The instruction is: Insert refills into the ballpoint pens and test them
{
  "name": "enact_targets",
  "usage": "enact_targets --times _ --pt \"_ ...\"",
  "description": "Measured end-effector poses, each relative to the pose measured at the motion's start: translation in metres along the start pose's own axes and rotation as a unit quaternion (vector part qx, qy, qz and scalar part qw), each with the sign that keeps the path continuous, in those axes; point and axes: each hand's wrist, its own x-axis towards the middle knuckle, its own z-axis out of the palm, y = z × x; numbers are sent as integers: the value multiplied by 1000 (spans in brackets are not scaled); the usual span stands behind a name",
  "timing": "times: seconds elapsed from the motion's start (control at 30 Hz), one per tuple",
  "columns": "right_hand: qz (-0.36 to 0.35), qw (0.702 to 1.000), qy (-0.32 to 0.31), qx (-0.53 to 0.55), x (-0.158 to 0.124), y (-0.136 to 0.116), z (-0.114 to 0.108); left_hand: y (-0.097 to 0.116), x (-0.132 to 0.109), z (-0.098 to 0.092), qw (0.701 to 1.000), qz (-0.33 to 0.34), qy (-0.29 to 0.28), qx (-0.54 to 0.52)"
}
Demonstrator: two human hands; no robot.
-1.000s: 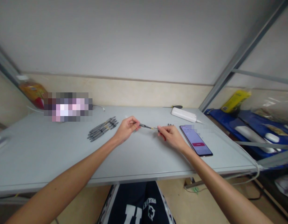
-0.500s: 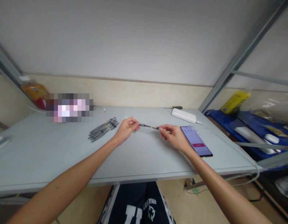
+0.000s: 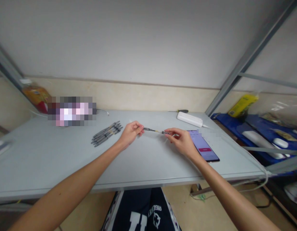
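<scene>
Above the middle of the table, my left hand (image 3: 133, 132) pinches one end of a slim dark pen (image 3: 150, 129) with a gold-coloured band. The pen lies nearly level between my two hands. My right hand (image 3: 178, 140) has thumb and fingers closed on a short dark pen part (image 3: 165, 132) at the other end. A small pale stretch shows between this part and the gold band; whether the two are joined I cannot tell. Left of my left hand, several similar grey and black pens (image 3: 106, 134) lie side by side in a slanted bundle.
A phone (image 3: 206, 149) with a lit screen lies partly behind my right wrist. Further back are a white power strip (image 3: 190, 119) and a screwdriver (image 3: 182, 111). A bottle (image 3: 37, 94) stands at the back left. Metal posts frame the grey table (image 3: 148, 166).
My right hand has shifted slightly right, and more of the dark pen part shows at its fingertips, with a pale stretch beside the gold band. My left hand stays almost still.
</scene>
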Motion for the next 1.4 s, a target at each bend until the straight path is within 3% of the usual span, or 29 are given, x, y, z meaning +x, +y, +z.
enact_targets --times 0.33,0.47,0.57,0.67,0.77,0.87,0.93,1.0,1.07,1.17,1.23,1.3,1.4 --pt "49 996 -41 -69 -3 -10 5 -4 -1 1 998 -22 -42 -35" --pt "-58 991 -6 -121 -4 -5 6 -2 -1 2 999 -31 -28 -33" --pt "-150 972 -15 -181 -5 1 8 1 -2 3 996 -56 -27 -60" --pt "-186 957 -18 -222 -6 4 10 3 -4 4 992 -81 -43 -82" --pt "-146 965 -41 -213 -6 1 11 2 -4 2 995 -73 -51 -50" --pt "-17 987 -107 -118 -7 -3 11 1 -5 3 998 -38 -51 -8" --pt "84 986 -146 -17 -7 -3 12 1 -5 4 998 -27 -56 2" --pt "132 979 -151 41 -8 -2 11 2 -6 6 998 -31 -62 5" --pt "94 990 -101 17 -9 -1 10 2 -6 7 997 -37 -64 5" --pt "-31 997 -21 -72 -11 -2 9 1 -5 6 997 -50 -57 3" --pt "-64 994 -17 -92 -12 -3 10 1 -4 4 997 -52 -53 2" --pt "-38 997 -31 -60 -12 -4 12 0 -5 3 998 -40 -56 2" --pt "78 990 -70 90 -12 -4 15 0 -6 3 998 -9 -62 8"
